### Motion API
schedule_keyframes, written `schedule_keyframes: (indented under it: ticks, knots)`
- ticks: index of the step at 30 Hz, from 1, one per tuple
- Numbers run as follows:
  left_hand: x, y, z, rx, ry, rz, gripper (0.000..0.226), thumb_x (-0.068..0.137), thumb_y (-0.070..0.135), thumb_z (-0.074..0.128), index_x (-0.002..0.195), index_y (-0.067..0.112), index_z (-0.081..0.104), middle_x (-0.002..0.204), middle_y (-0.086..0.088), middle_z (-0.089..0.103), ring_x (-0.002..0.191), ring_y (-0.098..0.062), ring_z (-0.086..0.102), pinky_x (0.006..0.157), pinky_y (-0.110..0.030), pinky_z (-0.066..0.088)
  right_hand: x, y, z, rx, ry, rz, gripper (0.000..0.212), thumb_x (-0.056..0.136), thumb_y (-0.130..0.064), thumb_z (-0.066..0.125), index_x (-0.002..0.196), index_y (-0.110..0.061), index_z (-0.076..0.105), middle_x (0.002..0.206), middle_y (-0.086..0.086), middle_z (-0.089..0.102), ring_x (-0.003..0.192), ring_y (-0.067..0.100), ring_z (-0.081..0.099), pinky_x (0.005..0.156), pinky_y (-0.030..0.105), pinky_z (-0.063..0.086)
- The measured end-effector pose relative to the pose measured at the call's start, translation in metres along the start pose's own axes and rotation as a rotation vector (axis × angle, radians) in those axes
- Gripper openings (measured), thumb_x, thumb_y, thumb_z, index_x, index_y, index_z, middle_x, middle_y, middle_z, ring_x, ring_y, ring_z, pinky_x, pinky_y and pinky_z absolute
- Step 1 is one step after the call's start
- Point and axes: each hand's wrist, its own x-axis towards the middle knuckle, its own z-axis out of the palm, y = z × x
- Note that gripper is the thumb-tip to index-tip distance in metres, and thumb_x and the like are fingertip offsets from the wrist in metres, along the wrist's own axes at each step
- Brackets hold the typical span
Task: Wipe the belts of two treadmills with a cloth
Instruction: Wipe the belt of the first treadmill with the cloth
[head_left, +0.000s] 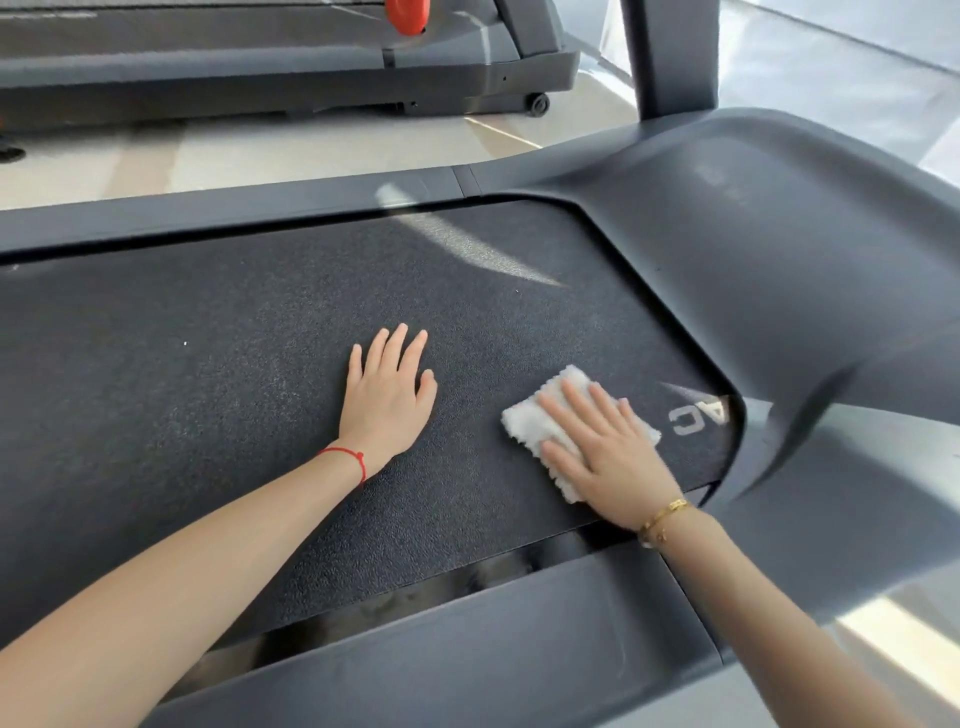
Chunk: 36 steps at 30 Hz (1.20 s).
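The white cloth is pressed flat, not grasped, under the open right hand on the near belt beside the motor cover, the left hand lying open and empty on the belt further from that cover, while the second treadmill beyond it is judged unwiped.

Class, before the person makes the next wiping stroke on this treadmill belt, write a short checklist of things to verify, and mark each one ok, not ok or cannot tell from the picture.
1. Cloth lies flat on the belt: ok.
2. Right hand presses flat on the cloth, fingers spread: ok.
3. Left hand rests palm down on the belt, apart from the cloth: ok.
4. Belt ahead of the cloth free of objects: ok, only small white specks show.
5. Belt is stopped: cannot tell from one picture.
6. Second treadmill across the floor already wiped: cannot tell.
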Motion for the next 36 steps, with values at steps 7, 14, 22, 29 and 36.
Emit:
schedule_keyframes:
  ticks: [7, 14, 22, 29, 36]
  knots:
    - [0.002, 0.001, 0.004, 0.007, 0.024, -0.015, 0.055, 0.102, 0.036, 0.033, 0.155, 0.021, 0.027, 0.163, -0.004, 0.023, 0.151, -0.024, 0.016, 0.122, -0.05, 0.01, 0.007, 0.018, -0.006, -0.008, 0.029, 0.258, 0.051, 0.102, -0.045, 0.024, 0.152, -0.041, 0.013, 0.163, -0.005, 0.002, 0.149, 0.024, -0.003, 0.119, 0.045, -0.004]
    - [0.002, 0.002, 0.005, 0.001, 0.04, -0.009, 0.055, 0.102, 0.034, 0.036, 0.154, 0.02, 0.029, 0.162, -0.006, 0.026, 0.15, -0.025, 0.018, 0.122, -0.051, 0.011, -0.037, -0.065, 0.014, -0.002, -0.055, -0.164, 0.05, 0.103, -0.047, 0.017, 0.151, -0.046, 0.003, 0.16, -0.016, -0.012, 0.148, 0.018, -0.018, 0.119, 0.04, -0.015]
    - [0.002, 0.0, 0.005, 0.018, 0.021, -0.003, 0.056, 0.103, 0.036, 0.032, 0.156, 0.021, 0.025, 0.163, -0.004, 0.022, 0.151, -0.024, 0.015, 0.122, -0.05, 0.008, 0.004, 0.004, -0.002, -0.06, 0.005, 0.022, 0.057, 0.099, -0.052, 0.031, 0.151, -0.042, 0.012, 0.162, -0.011, 0.003, 0.15, 0.019, -0.001, 0.119, 0.04, -0.005]
    - [0.003, 0.001, 0.005, 0.009, 0.03, -0.011, 0.055, 0.102, 0.034, 0.035, 0.154, 0.019, 0.029, 0.162, -0.006, 0.025, 0.15, -0.025, 0.018, 0.121, -0.052, 0.011, 0.029, -0.009, -0.002, -0.056, 0.014, 0.123, 0.051, 0.103, -0.044, 0.022, 0.152, -0.041, 0.012, 0.163, -0.006, 0.006, 0.149, 0.027, 0.001, 0.119, 0.047, -0.004]
    - [0.003, 0.0, 0.006, 0.027, 0.025, -0.001, 0.057, 0.101, 0.036, 0.031, 0.155, 0.02, 0.026, 0.162, -0.005, 0.023, 0.151, -0.025, 0.016, 0.122, -0.051, 0.011, 0.023, -0.035, 0.007, 0.001, -0.063, -0.188, 0.053, 0.099, -0.053, 0.017, 0.15, -0.047, 0.007, 0.161, -0.018, -0.001, 0.149, 0.015, -0.01, 0.12, 0.037, -0.012]
